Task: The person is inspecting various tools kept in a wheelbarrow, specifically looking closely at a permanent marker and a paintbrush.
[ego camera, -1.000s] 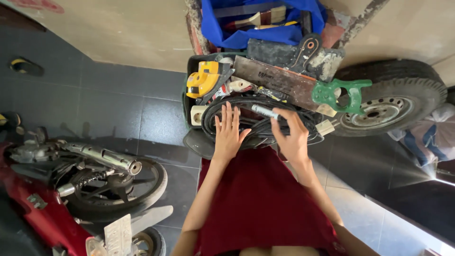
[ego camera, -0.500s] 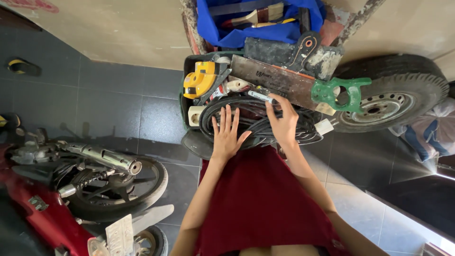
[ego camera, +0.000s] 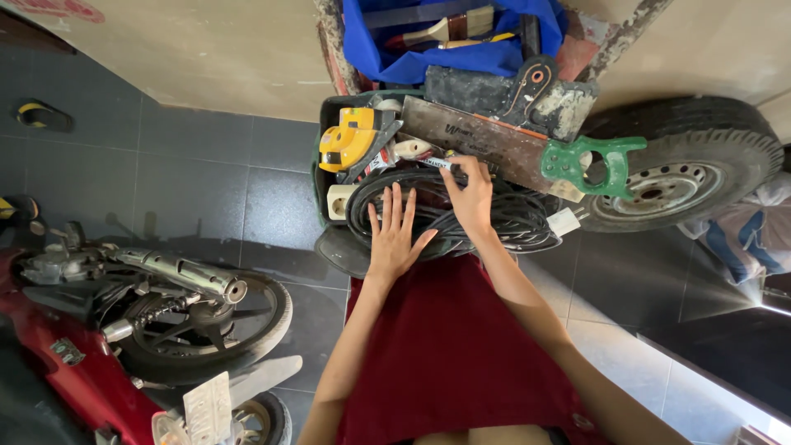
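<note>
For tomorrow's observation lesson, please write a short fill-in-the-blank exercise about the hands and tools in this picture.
1. The left hand lies flat on a coil of black ____.
2. The right hand holds a small pen-like tool, black and ____ in colour.
3. The hand saw has a ____ handle.
4. Left of the saw lies a ____ tool in the tool box.

Missing words: cable; white; green; yellow

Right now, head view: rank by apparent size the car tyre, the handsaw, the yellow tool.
1. Car tyre, largest.
2. Handsaw, rusty blade plus green handle, nearly as long but slimmer.
3. Yellow tool, smallest.
All lie at similar distance.
</note>
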